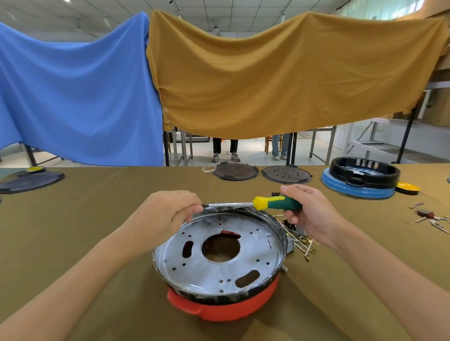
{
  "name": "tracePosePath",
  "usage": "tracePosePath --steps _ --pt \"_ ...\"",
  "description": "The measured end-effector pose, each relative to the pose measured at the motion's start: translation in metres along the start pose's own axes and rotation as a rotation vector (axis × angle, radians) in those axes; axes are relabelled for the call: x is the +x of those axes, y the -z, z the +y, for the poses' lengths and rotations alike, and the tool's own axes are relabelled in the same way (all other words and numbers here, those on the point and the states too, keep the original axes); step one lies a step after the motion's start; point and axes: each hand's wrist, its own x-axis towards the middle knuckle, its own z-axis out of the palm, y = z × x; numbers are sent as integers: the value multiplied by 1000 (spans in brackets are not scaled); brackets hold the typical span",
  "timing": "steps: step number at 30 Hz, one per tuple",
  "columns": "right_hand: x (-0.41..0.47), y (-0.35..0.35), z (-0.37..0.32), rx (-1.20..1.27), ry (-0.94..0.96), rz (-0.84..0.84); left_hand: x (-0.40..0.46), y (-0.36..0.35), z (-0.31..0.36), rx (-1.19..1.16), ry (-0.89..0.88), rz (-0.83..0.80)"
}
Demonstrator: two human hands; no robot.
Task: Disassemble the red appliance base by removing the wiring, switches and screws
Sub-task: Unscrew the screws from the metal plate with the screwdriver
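The red base (223,303) holds a perforated metal plate (220,260). The right hand (311,212) grips the screwdriver (258,203) at its 12 o'clock rim; the left hand (162,214) pinches the shaft tip.

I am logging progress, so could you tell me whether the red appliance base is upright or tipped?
Tipped: the red appliance base leans toward the camera, its silver plate facing it.

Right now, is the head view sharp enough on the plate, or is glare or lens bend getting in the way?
Head view: the metal plate in the red base is in focus, with soft glare but its holes readable; the screwdriver, held by the right hand with the left hand at its shaft, looks sharp; wide-angle distortion bows the table edge.
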Motion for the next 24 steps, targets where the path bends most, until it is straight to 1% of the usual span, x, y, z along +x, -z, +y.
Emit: tracePosePath --steps 4,6,8,10,12,14,16,17,19,21,24 --pt "-3 -4 6 -18 41 48 -3 -5 0 29 -23 53" --pt "-4 -2 10 12 48 133 -5 -8 3 66 -44 74" --pt "-4 8 10 53 21 219 -7 -3 1 29 5 115" --pt "-6 16 10 123 -43 230 -8 3 -5 -137 156 124" --pt "-9 16 11 272 -137 195 -10 6 -6 -431 320 63" --pt "-11 9 12 423 -232 166 -9 3 0 -759 424 -21" --pt "-14 -2 11 530 -275 146 -6 -2 6 -1008 512 -92" --pt "-15 -6 10 576 -277 142 -4 -4 8 -1086 545 -125" --pt "-17 -11 8 639 -266 102 -3 -6 9 -1171 586 -190" --pt "-22 -12 5 661 -245 -8 -2 -6 11 -1196 618 -226" --pt "-27 -11 -2 541 -230 -137 1 -9 15 -1222 723 -187"
